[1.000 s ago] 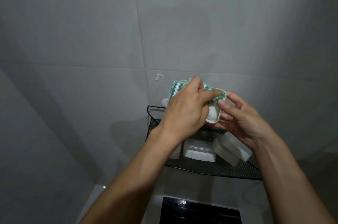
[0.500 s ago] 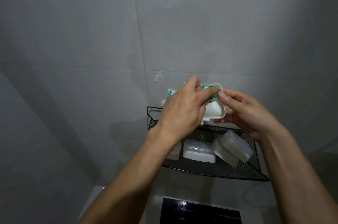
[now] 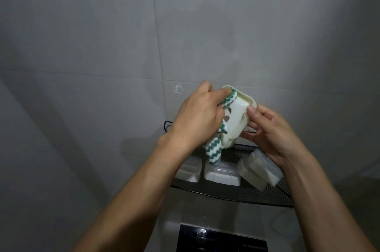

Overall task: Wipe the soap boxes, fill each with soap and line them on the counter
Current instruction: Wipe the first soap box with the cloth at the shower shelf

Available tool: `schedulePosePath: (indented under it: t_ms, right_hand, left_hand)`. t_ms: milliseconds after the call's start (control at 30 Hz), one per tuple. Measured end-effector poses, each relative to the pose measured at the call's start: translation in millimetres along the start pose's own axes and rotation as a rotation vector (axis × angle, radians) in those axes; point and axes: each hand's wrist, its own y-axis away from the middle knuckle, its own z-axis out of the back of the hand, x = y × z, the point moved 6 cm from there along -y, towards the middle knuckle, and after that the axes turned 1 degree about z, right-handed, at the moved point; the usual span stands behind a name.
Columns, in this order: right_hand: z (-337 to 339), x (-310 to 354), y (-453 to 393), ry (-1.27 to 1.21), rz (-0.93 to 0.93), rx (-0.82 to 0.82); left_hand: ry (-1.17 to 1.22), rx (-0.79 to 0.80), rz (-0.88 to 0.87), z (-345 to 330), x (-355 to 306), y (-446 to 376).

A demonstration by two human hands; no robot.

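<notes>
Up against the tiled wall, the left hand (image 3: 197,116) clutches a green-and-white cloth (image 3: 214,150) against the cream soap box (image 3: 234,120). At its three o'clock the right hand (image 3: 271,132) pinches the box's far end, holding it tilted above the black mesh shelf (image 3: 257,194), where more boxes (image 3: 222,175) sit.

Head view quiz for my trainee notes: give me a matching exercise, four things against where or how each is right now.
1. cream soap box
2. green-and-white cloth
3. mesh shelf
4. clear boxes

A. fixed on the tiled wall
B. held up in the right hand
C. lying on the shelf
D. gripped in the left hand, against the box

Pairs: 1-B, 2-D, 3-A, 4-C
</notes>
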Motion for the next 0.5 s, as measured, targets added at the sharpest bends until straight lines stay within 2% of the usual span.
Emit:
schedulePosePath:
  t_ms: [200, 333, 500]
  right_hand:
    - [-3.9, 3.8, -0.3, 0.126, -0.017, 0.035]
    - [-4.6, 3.8, 1.4, 0.055, -0.056, 0.062]
    - [-9.9, 6.7, -3.2, -0.026, -0.085, 0.006]
  left_hand:
    - [-0.109, 0.110, -0.080, 2.0, -15.4, 0.3]
    - [-0.103, 0.153, -0.167, 1.8, -19.5, -0.6]
    - [-0.044, 0.123, -0.125, 1.4, -12.7, -4.6]
